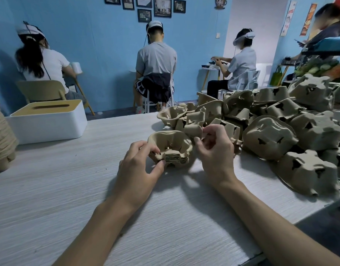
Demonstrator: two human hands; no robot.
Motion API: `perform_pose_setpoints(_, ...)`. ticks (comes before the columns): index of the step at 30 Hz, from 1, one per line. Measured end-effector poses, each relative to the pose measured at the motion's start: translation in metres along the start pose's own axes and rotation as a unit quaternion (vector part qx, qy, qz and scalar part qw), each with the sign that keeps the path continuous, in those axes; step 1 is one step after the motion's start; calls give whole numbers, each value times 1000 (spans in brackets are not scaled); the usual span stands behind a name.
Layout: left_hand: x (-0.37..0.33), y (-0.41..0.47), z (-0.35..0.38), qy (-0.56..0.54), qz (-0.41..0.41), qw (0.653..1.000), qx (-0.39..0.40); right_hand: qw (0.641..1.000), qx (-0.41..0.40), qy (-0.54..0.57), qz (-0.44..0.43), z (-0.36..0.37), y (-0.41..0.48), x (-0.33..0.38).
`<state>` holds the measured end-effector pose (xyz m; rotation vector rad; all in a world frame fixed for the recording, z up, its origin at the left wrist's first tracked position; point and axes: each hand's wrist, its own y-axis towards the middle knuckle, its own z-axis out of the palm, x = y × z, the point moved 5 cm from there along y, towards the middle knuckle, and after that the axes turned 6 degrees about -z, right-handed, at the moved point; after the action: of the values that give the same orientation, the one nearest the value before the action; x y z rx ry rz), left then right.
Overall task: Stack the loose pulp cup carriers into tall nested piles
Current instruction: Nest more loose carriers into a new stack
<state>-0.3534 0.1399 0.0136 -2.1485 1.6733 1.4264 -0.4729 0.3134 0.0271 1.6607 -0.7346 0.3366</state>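
My left hand (pixel 138 166) pinches the short nested stack (pixel 170 150) by its rim; right hand (pixel 216 148), just beside it, grips a loose carrier (pixel 194 124). Probably light, crushable pulp, so rims only.

Heap of loose carriers (pixel 292 120) cut off by the right picture edge, its count not tellable; tall nested pile (pixel 1 135) at the surface's left edge cropped; right hand (pixel 216 150) hides whatever its grip holds; left fingertips (pixel 155 150) cover the short stack's (pixel 171 148) near-left wall.
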Motion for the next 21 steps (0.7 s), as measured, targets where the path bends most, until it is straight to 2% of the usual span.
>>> perform_pose_setpoints(3,1,0,0,2,2,1000,-2,998,29,13,49,4,-2,-7)
perform_pose_setpoints(8,-1,0,-1,0,7,1000,-2,998,42,1,38,7,0,-9)
perform_pose_setpoints(13,0,-4,-3,11,19,1000,6,995,-5,71,64,3,-1,-13)
perform_pose_setpoints(17,2,-6,-5,13,23,1000,4,995,-13,94,5,0,-1,-4)
perform_pose_setpoints(21,5,-5,-6,-15,3,1000,5,990,13,101,-98,1,-4,13)
